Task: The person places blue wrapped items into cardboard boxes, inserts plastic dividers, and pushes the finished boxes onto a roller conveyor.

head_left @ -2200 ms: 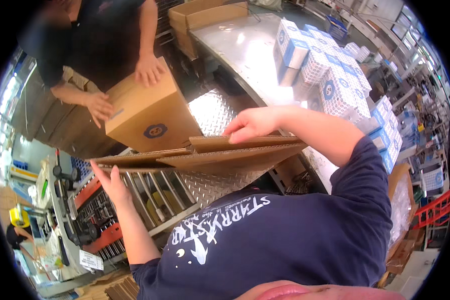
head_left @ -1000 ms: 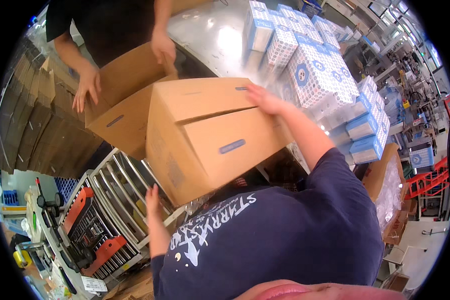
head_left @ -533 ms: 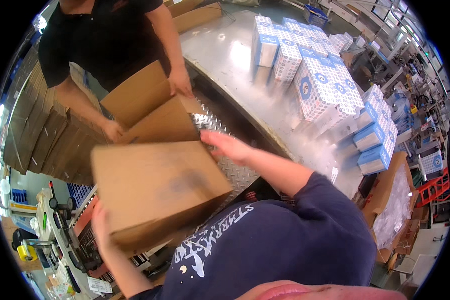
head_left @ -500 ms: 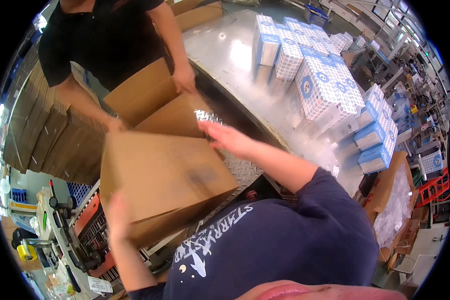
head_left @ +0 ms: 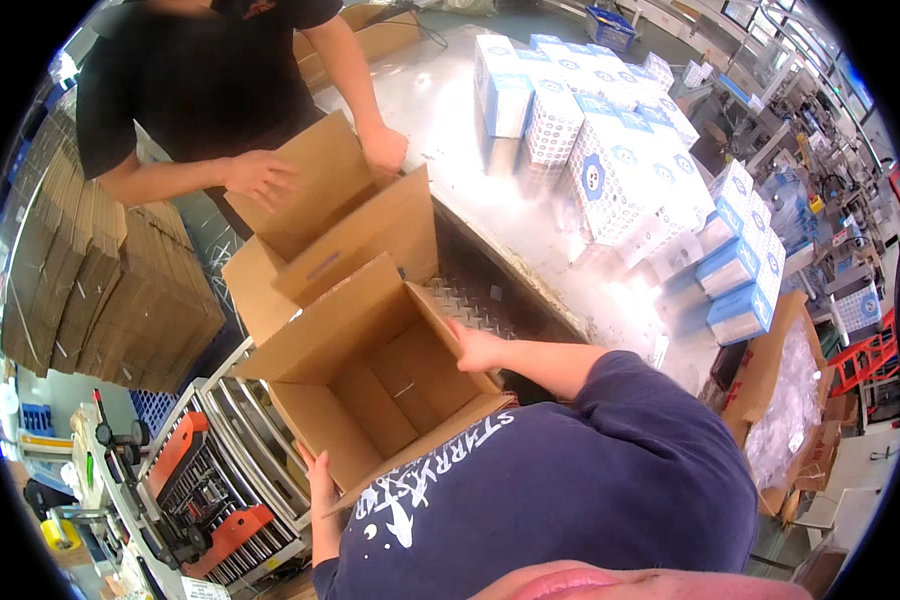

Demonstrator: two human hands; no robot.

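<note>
An open brown cardboard box [head_left: 370, 390] sits in front of me with its flaps up and nothing visible inside. My right hand [head_left: 475, 350] grips its right wall at the rim. My left hand [head_left: 322, 488] holds the near lower edge from below, partly hidden by my dark blue sleeve. Just beyond, a person in a black shirt holds a second open cardboard box [head_left: 320, 225], one hand [head_left: 260, 175] on its left flap, the other hand [head_left: 383, 150] on its right flap.
A metal table [head_left: 450, 110] carries stacks of white and blue patterned cartons [head_left: 610, 170]. Flat cardboard stacks [head_left: 90, 290] stand at left. A roller machine with orange parts [head_left: 210, 490] is below the box. Diamond-plate metal [head_left: 470, 295] lies beside it.
I unfolded a flat carton, turned it over, and it now stands open side up. The other person's box moved little; their hands shifted on its flaps.
</note>
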